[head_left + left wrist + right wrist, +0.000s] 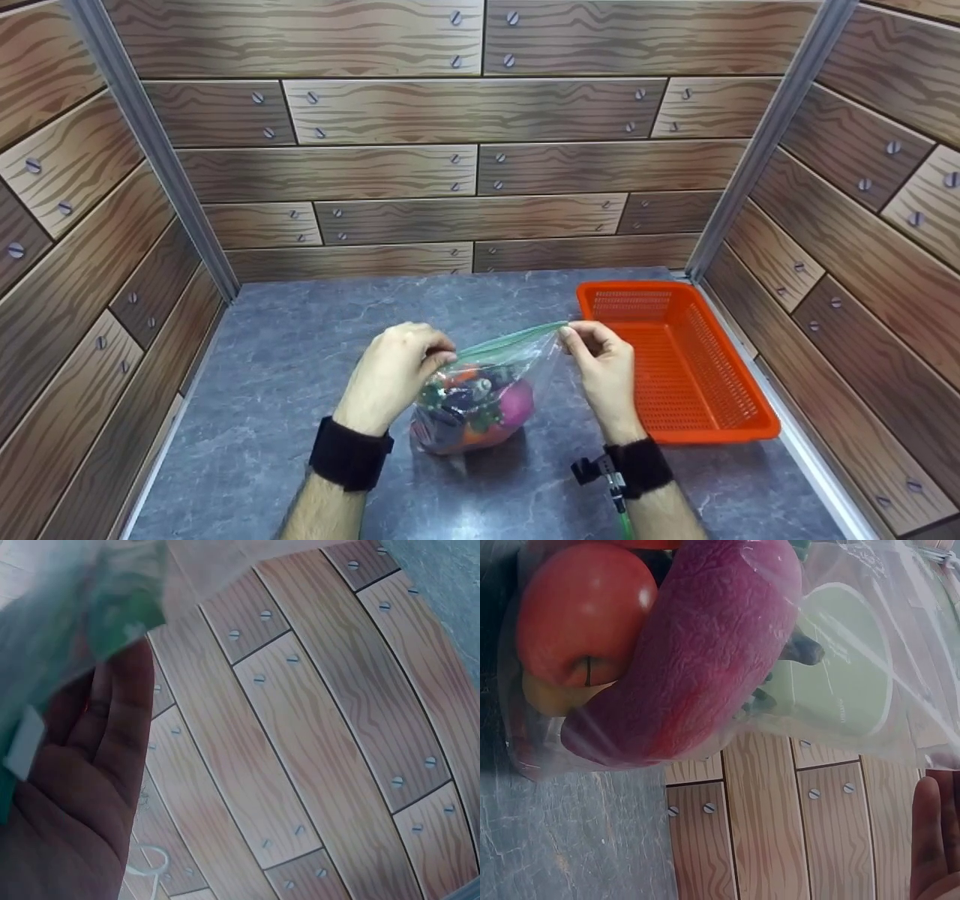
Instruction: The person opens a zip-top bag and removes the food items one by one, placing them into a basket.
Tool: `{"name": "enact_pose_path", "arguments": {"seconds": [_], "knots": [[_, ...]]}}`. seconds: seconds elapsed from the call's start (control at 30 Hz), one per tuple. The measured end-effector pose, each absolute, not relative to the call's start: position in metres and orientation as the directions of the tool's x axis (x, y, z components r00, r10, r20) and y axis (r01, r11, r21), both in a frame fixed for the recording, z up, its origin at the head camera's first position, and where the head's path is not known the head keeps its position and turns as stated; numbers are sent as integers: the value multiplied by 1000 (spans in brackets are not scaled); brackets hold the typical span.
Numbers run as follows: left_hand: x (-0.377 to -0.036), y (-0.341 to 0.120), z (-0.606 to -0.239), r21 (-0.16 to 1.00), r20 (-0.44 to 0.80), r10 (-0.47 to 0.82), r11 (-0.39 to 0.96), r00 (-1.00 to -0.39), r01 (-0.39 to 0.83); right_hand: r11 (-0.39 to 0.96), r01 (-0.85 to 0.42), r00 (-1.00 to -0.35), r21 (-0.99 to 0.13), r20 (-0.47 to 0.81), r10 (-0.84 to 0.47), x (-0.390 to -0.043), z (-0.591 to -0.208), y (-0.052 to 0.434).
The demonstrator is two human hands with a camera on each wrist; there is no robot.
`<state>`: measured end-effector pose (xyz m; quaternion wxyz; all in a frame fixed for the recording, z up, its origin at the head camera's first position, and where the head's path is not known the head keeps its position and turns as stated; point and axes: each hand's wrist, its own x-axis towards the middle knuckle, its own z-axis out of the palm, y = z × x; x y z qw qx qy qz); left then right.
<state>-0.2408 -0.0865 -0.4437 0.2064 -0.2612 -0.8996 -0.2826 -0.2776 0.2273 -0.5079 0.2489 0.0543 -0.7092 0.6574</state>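
Zip bag [480,397] held up at its green seal strip by both hands, bottom resting on the grey surface [285,390].

The left end of the strip [510,341] is pinched by the left hand [394,375], fingers curled round it; the right end is pinched between thumb and fingertips of the right hand [600,364]. The strip is stretched taut between the two hands, sloping up toward the right. The clear bag is seen to be packed with toy produce: a red apple [585,611], a long purple-red piece [697,652] pressed against the plastic, and darker items behind that cannot be made out. An orange basket [739,431] is set just right of the right hand, against the wood-pattern wall [465,172]. Black bands are worn on both wrists.
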Motion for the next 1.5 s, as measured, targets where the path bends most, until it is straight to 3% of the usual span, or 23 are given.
{"name": "enact_pose_path", "arguments": {"seconds": [0.3, 0.67, 1.0, 1.23, 1.5], "knots": [[-242, -73, -444, 463, 448, 413, 652, -793, 601, 147, -395, -873, -907, 420, 248, -280, -512, 232], [-240, -68, -450, 594, 263, 474, 607, -841, 528, 175, -409, -868, -895, 441, 229, -278, -521, 236], [-244, -32, -472, 699, 135, 539, 543, -831, 466, 191, -414, -872, -890, 448, 198, -278, -527, 235], [-245, -3, -490, 621, 159, 511, 614, -845, 487, 210, -409, -880, -888, 445, 166, -277, -532, 236], [-251, 14, -504, 508, 270, 399, 714, -876, 482, 216, -411, -876, -886, 449, 174, -277, -533, 236]]}}
